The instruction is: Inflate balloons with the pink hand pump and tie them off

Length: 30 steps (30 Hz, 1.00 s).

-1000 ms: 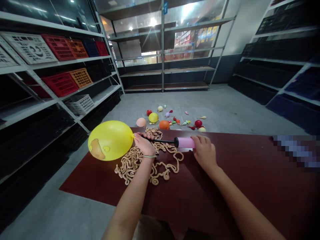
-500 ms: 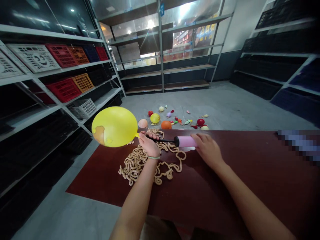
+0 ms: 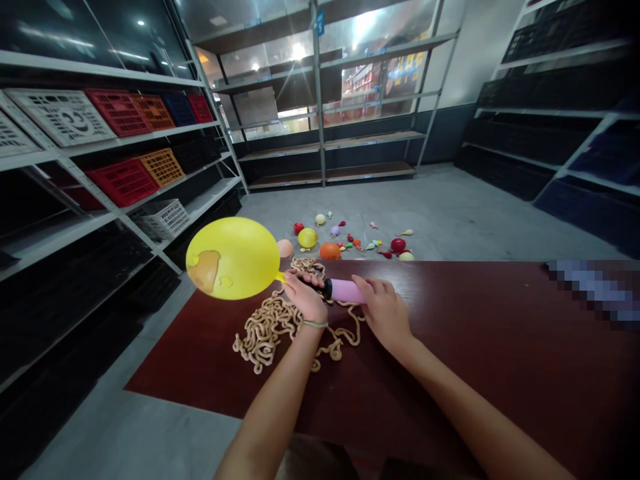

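Note:
A yellow balloon [image 3: 240, 250], inflated and marked with a tan patch, sticks out to the left of my left hand [image 3: 306, 298]. That hand is closed around the balloon's neck and the black nozzle end of a hand pump. The fingers of my right hand [image 3: 387, 313] wrap the pink barrel of the balloon pump [image 3: 347, 291], whose black end cap sits close to my left hand. Below both hands, a tangled tan cord [image 3: 273, 327] lies on the dark red table [image 3: 450, 373], partly hidden by my left forearm.
Beyond the table, an orange balloon [image 3: 330, 251], a red balloon [image 3: 399, 245] and several small ones lie on the grey floor. Shelving with coloured crates [image 3: 120, 180] stands at the left, and a metal rack [image 3: 370, 140] at the back. A blurred patch [image 3: 595, 290] covers the table's right side.
My right hand has moved left, pushing the pink barrel along the black rod towards my left hand. The rod that showed between them is now covered. The balloon has shifted slightly right.

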### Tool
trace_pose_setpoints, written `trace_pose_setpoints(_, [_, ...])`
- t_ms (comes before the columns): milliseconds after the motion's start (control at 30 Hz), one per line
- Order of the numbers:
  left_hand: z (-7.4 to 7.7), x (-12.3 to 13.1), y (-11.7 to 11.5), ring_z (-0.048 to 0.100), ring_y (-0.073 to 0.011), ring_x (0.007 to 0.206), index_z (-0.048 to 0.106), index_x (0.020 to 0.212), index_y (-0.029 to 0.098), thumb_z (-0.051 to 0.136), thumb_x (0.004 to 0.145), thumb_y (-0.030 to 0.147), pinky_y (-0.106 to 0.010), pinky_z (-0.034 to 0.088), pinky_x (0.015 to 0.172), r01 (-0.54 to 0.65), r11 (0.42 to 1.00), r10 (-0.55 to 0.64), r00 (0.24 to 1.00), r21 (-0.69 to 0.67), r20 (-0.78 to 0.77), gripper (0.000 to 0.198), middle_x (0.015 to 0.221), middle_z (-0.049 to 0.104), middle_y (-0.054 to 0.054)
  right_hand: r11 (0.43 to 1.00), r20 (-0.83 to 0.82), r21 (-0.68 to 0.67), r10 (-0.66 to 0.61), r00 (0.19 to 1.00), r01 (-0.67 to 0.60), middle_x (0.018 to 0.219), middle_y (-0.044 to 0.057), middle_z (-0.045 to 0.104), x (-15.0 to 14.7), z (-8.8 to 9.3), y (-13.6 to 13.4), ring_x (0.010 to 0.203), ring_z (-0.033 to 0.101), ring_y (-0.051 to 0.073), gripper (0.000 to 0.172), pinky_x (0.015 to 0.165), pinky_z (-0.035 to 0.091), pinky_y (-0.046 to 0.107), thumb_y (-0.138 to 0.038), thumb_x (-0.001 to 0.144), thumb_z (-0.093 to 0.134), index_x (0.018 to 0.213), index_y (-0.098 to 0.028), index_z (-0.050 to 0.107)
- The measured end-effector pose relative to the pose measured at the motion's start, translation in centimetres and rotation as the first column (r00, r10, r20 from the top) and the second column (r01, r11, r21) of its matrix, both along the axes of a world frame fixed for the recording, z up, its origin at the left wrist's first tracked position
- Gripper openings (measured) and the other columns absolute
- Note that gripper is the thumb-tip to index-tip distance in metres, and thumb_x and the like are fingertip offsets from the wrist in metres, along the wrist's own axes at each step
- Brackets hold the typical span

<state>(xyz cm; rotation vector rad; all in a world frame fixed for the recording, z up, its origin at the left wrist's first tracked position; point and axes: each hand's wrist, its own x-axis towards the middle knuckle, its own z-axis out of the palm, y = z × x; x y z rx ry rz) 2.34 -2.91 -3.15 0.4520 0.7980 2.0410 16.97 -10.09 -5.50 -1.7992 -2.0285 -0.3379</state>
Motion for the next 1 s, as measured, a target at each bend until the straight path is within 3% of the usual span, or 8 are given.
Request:
trace_pose_setpoints(100, [0.4, 0.4, 0.0, 0.040, -0.0087, 0.042, 0.045, 0.093, 0.022, 0.048, 0.097, 0.048, -0.022, 0.037, 0.045, 0.010, 0.999, -0.010, 1.000, 0.043, 0.008, 0.026, 0.058, 0.042, 0.008, 0.997, -0.037, -0.014, 0.070, 0.997, -0.071, 0.128, 0.009, 0.059, 1.4, -0.3, 0.5, 0.113, 0.049, 0.025, 0.059, 0.085, 0.044, 0.034, -0.013, 0.087, 0.051, 0.143, -0.028, 0.045])
trace_pose_setpoints(367, [1.4, -1.5, 1.2, 0.040, -0.0093, 0.046, 0.038, 0.093, 0.024, 0.042, 0.097, 0.041, -0.023, 0.036, 0.046, -0.095, 0.995, 0.095, 0.995, 0.037, 0.003, 0.017, 0.058, 0.040, 0.008, 0.985, 0.083, 0.144, -0.106, 0.991, 0.093, 0.130, 0.010, 0.057, 9.0, -0.8, 1.9, 0.129, 0.040, 0.027, 0.043, 0.090, 0.043, 0.037, -0.015, 0.088, 0.048, 0.131, -0.024, 0.052])
trace_pose_setpoints(467, [1.2, -2.3, 1.4, 0.038, -0.0087, 0.045, 0.037, 0.093, 0.024, 0.038, 0.097, 0.037, -0.023, 0.034, 0.044, -0.161, 0.987, 0.161, 0.987, 0.003, 0.022, 0.014, 0.059, 0.038, 0.008, 0.985, 0.087, 0.140, -0.118, 0.989, 0.105, 0.129, 0.010, 0.057, 8.2, -0.5, 1.9, 0.126, 0.041, 0.028, 0.046, 0.090, 0.043, 0.037, -0.013, 0.085, 0.050, 0.129, -0.023, 0.052])
trace_pose_setpoints(567, [0.8, -2.0, 1.1, 0.036, -0.0080, 0.044, 0.037, 0.092, 0.024, 0.038, 0.096, 0.033, -0.023, 0.033, 0.043, -0.184, 0.983, 0.185, 0.983, -0.027, 0.021, 0.010, 0.059, 0.037, 0.009, 0.986, 0.060, 0.104, -0.135, 0.989, 0.129, 0.129, 0.010, 0.057, 5.2, -0.1, 1.6, 0.121, 0.043, 0.029, 0.054, 0.083, 0.043, 0.036, -0.012, 0.082, 0.054, 0.134, -0.025, 0.050])
trace_pose_setpoints(733, [0.0, -0.1, 0.5, 0.038, -0.0077, 0.044, 0.038, 0.094, 0.024, 0.042, 0.095, 0.036, -0.023, 0.034, 0.044, -0.083, 0.996, 0.082, 0.996, -0.036, -0.032, 0.013, 0.060, 0.038, 0.009, 0.999, 0.035, -0.032, 0.040, 0.999, -0.038, 0.129, 0.009, 0.059, 0.9, 0.0, 0.7, 0.112, 0.048, 0.026, 0.064, 0.078, 0.045, 0.033, -0.015, 0.085, 0.055, 0.145, -0.030, 0.042])
trace_pose_setpoints(867, [-0.3, 0.1, 0.8, 0.038, -0.0079, 0.043, 0.038, 0.095, 0.023, 0.044, 0.094, 0.041, -0.023, 0.035, 0.044, -0.004, 0.998, 0.002, 0.999, -0.060, -0.037, 0.019, 0.059, 0.038, 0.009, 0.993, 0.029, -0.052, 0.104, 0.994, -0.103, 0.128, 0.006, 0.060, 1.6, -0.3, 0.5, 0.110, 0.051, 0.024, 0.062, 0.069, 0.046, 0.029, -0.019, 0.089, 0.052, 0.147, -0.034, 0.039])
trace_pose_setpoints(1000, [-0.1, -1.1, 1.5, 0.040, -0.0079, 0.045, 0.037, 0.094, 0.023, 0.042, 0.095, 0.041, -0.023, 0.035, 0.045, -0.030, 0.999, 0.029, 0.999, -0.045, -0.028, 0.018, 0.059, 0.038, 0.009, 1.000, 0.089, 0.018, 0.017, 0.996, -0.019, 0.129, 0.004, 0.061, 4.9, -0.3, 1.2, 0.117, 0.048, 0.024, 0.054, 0.070, 0.048, 0.029, -0.018, 0.088, 0.053, 0.140, -0.032, 0.048])
